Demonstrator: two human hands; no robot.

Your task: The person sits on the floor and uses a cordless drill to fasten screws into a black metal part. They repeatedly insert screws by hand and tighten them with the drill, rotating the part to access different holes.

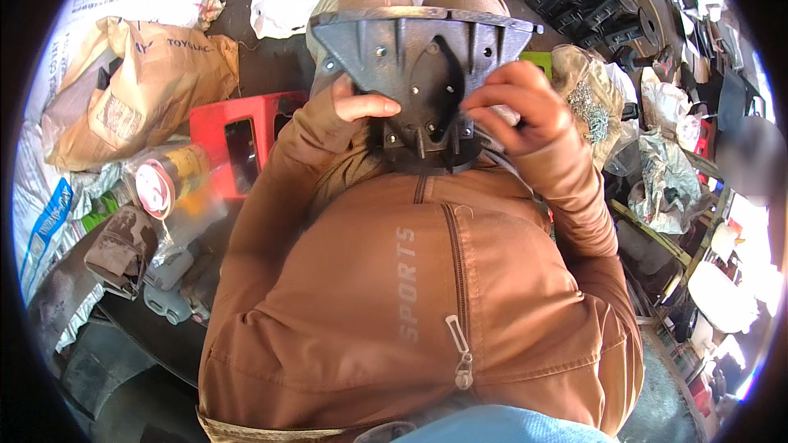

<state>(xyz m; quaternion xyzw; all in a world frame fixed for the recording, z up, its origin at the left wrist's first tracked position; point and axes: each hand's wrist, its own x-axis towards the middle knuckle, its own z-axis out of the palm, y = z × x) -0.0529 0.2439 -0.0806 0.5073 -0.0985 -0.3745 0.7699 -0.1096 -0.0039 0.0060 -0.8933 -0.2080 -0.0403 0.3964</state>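
Observation:
A black moulded part (406, 53), wide at its far edge and narrowing toward me, rests on my lap against my raised knees. It has ribs, several small holes and a dark leaf-shaped recess. My left hand (351, 108) grips its left side, thumb lying over the face and the other fingers hidden beneath. Over the right side, my right hand (525, 107) is pinched, fingertips beside the recess. Whatever sits between those fingertips is too small or covered to make out. Small bright screw-like spots (415, 90) show on the part's face.
On the left are a brown paper sack (156, 86), a red plastic stool (222, 148) and a clear-wrapped round container (156, 189). To the right, a cloth bag holds a heap of small metal pieces (587, 111). Black parts (579, 0) are stacked at the far right.

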